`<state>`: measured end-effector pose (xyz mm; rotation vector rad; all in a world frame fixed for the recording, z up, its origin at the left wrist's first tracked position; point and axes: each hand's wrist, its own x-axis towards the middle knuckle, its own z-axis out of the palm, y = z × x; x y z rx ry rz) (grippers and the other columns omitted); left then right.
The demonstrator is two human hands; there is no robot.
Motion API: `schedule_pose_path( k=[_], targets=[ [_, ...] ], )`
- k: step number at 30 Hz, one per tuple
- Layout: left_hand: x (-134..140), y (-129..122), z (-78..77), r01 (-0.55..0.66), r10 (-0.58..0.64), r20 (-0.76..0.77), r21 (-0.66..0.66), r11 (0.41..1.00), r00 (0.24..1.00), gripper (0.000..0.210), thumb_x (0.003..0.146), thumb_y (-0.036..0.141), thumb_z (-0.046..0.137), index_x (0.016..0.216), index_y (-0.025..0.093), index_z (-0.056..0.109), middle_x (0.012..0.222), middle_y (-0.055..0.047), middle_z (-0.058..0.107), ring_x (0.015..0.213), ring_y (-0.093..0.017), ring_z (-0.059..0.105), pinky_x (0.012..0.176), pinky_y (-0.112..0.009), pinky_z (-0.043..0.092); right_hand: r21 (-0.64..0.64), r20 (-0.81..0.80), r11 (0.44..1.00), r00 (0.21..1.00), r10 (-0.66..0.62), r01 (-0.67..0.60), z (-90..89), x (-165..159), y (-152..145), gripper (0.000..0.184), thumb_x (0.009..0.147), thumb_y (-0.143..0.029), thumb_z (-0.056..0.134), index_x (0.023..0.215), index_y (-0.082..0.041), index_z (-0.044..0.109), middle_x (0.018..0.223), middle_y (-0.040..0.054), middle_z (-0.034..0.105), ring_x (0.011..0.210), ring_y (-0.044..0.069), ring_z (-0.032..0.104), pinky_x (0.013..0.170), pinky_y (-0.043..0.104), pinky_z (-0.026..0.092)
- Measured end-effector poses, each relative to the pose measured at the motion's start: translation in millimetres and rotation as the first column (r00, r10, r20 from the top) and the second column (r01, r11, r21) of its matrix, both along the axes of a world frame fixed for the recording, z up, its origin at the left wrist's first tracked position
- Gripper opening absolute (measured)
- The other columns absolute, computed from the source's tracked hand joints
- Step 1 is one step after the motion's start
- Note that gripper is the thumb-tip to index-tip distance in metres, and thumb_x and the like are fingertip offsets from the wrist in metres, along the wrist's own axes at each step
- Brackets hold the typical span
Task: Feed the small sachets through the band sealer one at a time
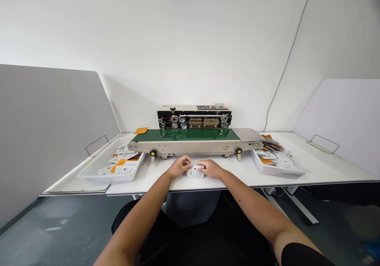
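Here, your right hand [210, 168] pinches one edge of the printed packet [194, 173]; your left hand [180, 166] curls at its opposite corner, grip unclear. Support both sides lightly, unbent.

Left hand [179, 166] and right hand [211, 168] nearly meet, fingers [187, 161] curled, the right's apparently pinching.

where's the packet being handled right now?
Head view, just below centre: the white packet is between the left hand and right hand, in front of the conveyor.
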<state>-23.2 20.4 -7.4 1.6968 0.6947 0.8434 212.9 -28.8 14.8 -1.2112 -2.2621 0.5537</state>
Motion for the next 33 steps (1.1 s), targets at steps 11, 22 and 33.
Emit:
schedule_pose_path(
  k=[11,22,33],
  targets=[
    [-1.2,2.1,5.0,0.006,-0.005,0.024,-0.009,1.000,1.000,0.050,0.082,0.058,0.069,0.104,0.018,0.050,0.076,0.000,0.066,0.051,-0.009,0.055,0.050,-0.021,0.043,0.037,-0.718,0.998,0.696,-0.008,0.050,143.2,80.6,44.4,0.047,0.082,-0.048,0.071,0.118,-0.022,0.059,0.082,0.0004,0.070,0.058,0.011,0.059,0.049,0.019,0.043],
    [-2.0,0.8,4.0,0.018,-0.018,-0.007,-0.022,1.000,1.000,0.047,0.082,0.054,0.071,0.102,0.018,0.050,0.077,-0.001,0.066,0.054,-0.008,0.054,0.052,-0.021,0.043,-0.384,-0.782,0.550,0.055,-0.621,0.742,108.8,167.7,97.2,0.033,0.077,-0.014,0.060,0.110,-0.015,0.059,0.067,-0.0003,0.064,0.042,0.007,0.045,0.036,0.016,0.032],
    [-1.7,-2.1,6.5,0.010,-0.011,-0.036,-0.014,1.000,0.999,0.044,0.081,0.052,0.073,0.099,0.017,0.053,0.076,-0.001,0.066,0.053,-0.008,0.054,0.051,-0.021,0.042,-0.621,-0.664,0.668,0.177,-0.726,0.410,116.8,133.3,129.4,0.016,0.078,-0.001,0.059,0.083,-0.014,0.052,0.061,0.0052,0.064,0.038,0.005,0.043,0.035,0.014,0.032]
  ],
)
